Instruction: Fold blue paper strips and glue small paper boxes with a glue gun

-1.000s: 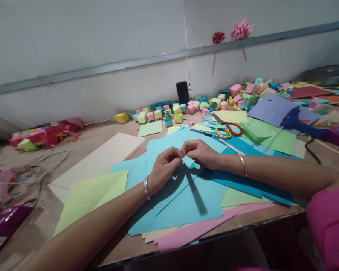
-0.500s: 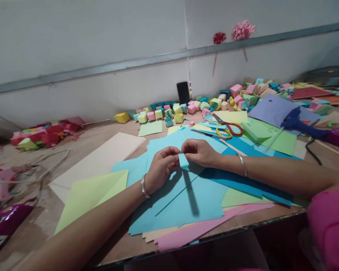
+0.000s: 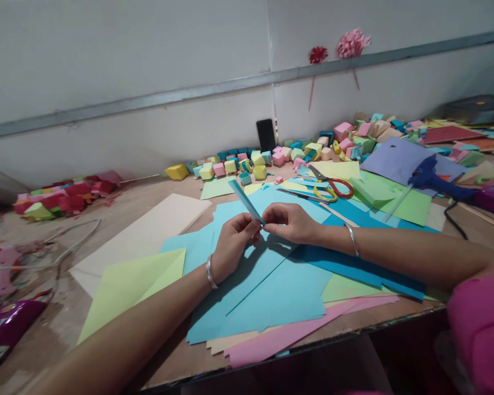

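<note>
Here we are, both hands together over the middle of the desk [image 3: 119,200], and between them a strip [image 3: 246,201] of light blue paper! The left hand [image 3: 234,244] has it pinched near its lower end, thumb against fingers, the rest of it slanting up and away to the left. The right hand [image 3: 295,224] is in tight too — its grip is a pinch on that same lower end, fingertips nearly meeting the left's.

The strip is up in the air, above a spread of blue sheets [image 3: 267,302]. A pink sheet [image 3: 288,332] pokes out at the near edge, a yellow-green sheet [image 3: 134,285] lies off by the left forearm, and a cream sheet [image 3: 148,236] lies just beyond that.

Past the right hand, scissors [image 3: 333,189] with red and yellow handles lie on the papers. Along the wall — a crowd of little paper boxes [image 3: 259,172], and a dark phone [image 3: 265,135] propped upright behind them.
</note>
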`<state>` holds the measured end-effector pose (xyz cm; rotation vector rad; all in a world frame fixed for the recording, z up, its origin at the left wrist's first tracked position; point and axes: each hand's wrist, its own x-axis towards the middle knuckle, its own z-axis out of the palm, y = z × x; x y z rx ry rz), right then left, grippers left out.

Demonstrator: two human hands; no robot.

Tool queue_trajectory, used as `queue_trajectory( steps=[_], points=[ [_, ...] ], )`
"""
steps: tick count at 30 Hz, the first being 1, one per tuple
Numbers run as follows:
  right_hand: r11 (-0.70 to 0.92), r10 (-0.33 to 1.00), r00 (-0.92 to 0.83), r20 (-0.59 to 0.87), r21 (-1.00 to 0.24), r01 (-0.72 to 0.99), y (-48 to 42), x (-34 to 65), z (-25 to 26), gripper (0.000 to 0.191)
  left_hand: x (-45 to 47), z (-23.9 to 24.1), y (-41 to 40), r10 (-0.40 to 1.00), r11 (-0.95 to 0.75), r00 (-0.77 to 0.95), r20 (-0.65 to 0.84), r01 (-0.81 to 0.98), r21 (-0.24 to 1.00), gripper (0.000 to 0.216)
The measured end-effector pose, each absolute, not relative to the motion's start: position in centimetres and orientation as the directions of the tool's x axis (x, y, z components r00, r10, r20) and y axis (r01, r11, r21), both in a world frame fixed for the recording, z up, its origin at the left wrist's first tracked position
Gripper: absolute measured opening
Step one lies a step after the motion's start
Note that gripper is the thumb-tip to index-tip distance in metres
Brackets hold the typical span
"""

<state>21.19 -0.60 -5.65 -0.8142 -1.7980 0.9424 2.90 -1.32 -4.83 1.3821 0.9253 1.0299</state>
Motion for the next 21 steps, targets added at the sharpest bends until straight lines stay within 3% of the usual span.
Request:
queue_trajectory(
  steps=[4, 13, 18, 21],
  points=[
    [0.465, 0.838, -0.380, 0.392, -0.877, 0.120, -0.48, 21.24, -5.76, 0.010, 2.83, -4.80, -1.35, 0.952, -0.057, 0.300, 0.061, -0.021, 0.998, 0.024],
    [0.543, 0.835, -0.304, 0.458, -0.772, 0.329, -1.08, 21.20, -5.17, 0.006, 2.76, -4.78, -1.39, 0.952, -0.143, 0.286, 0.114, 0.082, 0.986, 0.023],
    [0.525, 0.849, -0.240, 0.470, -0.797, 0.297, -1.12, 21.02, -5.11, 0.007, 3.12, -4.36, -1.66, 0.931, -0.195, 0.323, 0.170, 0.048, 0.980, 0.024],
    [0.513, 0.856, -0.235, 0.460, -0.813, 0.276, -1.17, 20.90, -5.23, 0.007, 3.31, -4.25, -1.77, 0.948, -0.183, 0.288, 0.137, 0.139, 0.973, 0.022]
  ],
)
